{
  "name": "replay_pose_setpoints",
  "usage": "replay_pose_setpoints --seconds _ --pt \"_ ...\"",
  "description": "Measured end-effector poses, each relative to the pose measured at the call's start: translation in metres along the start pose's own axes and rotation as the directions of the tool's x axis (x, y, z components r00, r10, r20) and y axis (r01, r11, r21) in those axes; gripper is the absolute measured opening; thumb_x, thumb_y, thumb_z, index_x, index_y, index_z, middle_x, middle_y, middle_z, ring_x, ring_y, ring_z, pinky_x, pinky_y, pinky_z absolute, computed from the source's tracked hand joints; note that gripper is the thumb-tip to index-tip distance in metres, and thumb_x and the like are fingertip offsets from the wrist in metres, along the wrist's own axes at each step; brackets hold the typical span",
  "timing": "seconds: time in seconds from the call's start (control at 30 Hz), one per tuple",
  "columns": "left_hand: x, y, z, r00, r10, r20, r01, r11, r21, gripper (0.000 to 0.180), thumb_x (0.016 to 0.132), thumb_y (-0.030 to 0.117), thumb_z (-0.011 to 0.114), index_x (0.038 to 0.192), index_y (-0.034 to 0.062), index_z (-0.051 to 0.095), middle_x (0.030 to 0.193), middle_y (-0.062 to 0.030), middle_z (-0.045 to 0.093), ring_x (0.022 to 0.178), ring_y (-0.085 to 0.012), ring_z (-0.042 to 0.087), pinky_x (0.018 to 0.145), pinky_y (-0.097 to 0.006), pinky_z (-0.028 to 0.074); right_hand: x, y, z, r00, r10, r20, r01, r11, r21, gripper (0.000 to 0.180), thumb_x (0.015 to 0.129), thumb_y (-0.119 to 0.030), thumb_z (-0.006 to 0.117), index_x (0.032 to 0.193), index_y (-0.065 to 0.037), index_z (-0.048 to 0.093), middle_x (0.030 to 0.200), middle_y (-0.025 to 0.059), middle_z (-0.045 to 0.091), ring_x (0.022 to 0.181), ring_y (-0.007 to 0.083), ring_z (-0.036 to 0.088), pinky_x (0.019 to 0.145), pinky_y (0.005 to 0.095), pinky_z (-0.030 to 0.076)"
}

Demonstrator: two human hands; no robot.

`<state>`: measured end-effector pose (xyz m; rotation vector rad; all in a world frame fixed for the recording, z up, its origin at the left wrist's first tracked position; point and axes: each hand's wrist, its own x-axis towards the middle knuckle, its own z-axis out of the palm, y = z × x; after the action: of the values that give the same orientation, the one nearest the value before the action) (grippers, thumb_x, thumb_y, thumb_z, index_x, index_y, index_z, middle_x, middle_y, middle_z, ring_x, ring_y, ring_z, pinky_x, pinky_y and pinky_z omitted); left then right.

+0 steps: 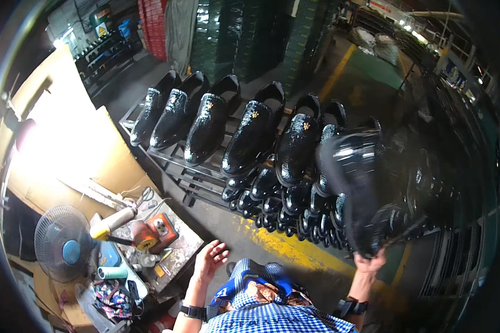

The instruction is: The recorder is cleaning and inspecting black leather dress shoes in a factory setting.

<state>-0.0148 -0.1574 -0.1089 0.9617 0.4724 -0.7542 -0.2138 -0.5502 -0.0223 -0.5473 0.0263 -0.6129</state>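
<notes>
At the lower right my right hand (370, 262) is closed on the low end of a glossy black shoe (354, 194), which is held up and smeared by motion. Parts of the rack and the shoes on it are hidden behind this shoe. My left hand (210, 259) is raised beside the worktable corner, its fingers loosely bent and apart, holding nothing. Ahead, a metal rack (175, 176) bears a top row of shiny black loafers, one a loafer (249, 136) with a small gold ornament. More black shoes (265, 183) fill the lower tiers.
On the left, a cluttered worktable (186, 244) carries a yellow-and-white heat gun (114, 223), an orange power socket box (162, 230) and small bottles. A fan (65, 244) stands beside it, below a brightly lit cardboard screen (61, 127). Dark racking (444, 183) lines the right.
</notes>
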Motion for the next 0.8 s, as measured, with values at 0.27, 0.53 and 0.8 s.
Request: replay_pose_setpoints --seconds 0.27,0.53,0.8 --pt "-0.026 0.070 0.008 0.868 0.061 0.492 0.052 0.976 -0.213 0.059 0.084 0.057 0.035 0.126 0.0166 0.041 0.118 -0.0107 0.052 0.099 -0.0314 0.056 0.071 -0.053 0.051 0.002 0.089 0.094 0.770 0.634 -0.075 -0.602 0.681 -0.417 0.068 0.064 -0.006 0.069 0.124 0.007 0.041 0.120 0.0171 0.050 0.098 0.0182 0.055 0.079 0.0254 0.046" --pt "-0.050 0.066 0.006 0.936 0.230 0.267 -0.218 0.973 -0.075 0.058 0.085 0.045 0.044 0.127 0.0052 0.040 0.115 -0.0121 0.052 0.105 -0.0248 0.052 0.091 -0.039 0.040 -0.007 0.113 0.077 0.810 0.584 -0.054 -0.223 0.221 -0.950 0.061 0.069 -0.027 0.073 0.118 0.001 0.049 0.108 0.0089 0.058 0.093 0.0135 0.052 0.084 0.0266 0.039" --pt "-0.053 0.077 0.015 0.896 0.261 0.359 -0.257 0.965 -0.062 0.065 0.080 0.042 0.047 0.132 0.0044 0.033 0.116 -0.0111 0.053 0.105 -0.0244 0.051 0.092 -0.039 0.039 -0.024 0.144 0.060 0.936 0.346 0.069 -0.066 0.363 -0.929 0.060 0.068 -0.032 0.075 0.115 -0.003 0.051 0.085 0.0039 0.056 0.078 0.0131 0.047 0.073 0.0272 0.038"
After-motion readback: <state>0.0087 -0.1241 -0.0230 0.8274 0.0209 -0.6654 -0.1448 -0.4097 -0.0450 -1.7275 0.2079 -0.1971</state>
